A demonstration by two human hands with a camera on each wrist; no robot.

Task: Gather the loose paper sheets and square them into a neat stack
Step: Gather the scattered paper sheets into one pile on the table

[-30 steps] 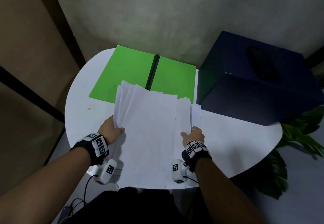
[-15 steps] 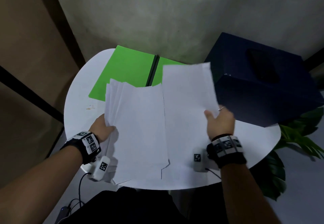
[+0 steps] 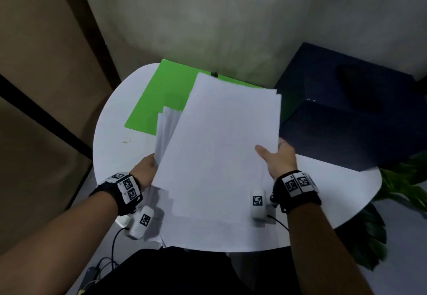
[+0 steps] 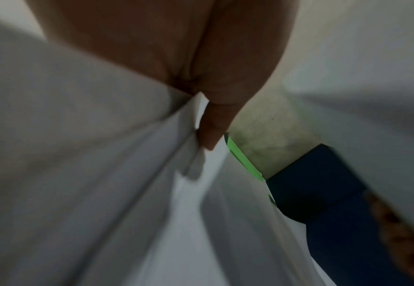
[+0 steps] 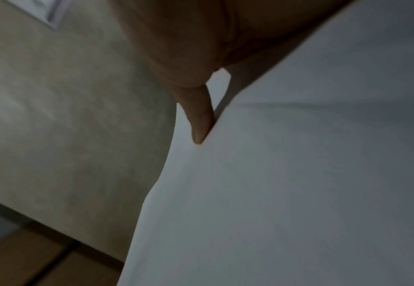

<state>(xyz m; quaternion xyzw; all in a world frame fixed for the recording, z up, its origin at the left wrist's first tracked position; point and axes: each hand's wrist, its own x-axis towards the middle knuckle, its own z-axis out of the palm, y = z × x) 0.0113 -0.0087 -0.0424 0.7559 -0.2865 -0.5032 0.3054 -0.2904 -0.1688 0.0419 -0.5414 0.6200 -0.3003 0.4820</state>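
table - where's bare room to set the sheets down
Bare white table lies left of the green folder, and again right of the right hand, below the dark blue box. The middle is crowded with paper sheets.

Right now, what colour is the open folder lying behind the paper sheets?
Bright green, with a dark spine: the open folder on the round white table. Head view shows it best.
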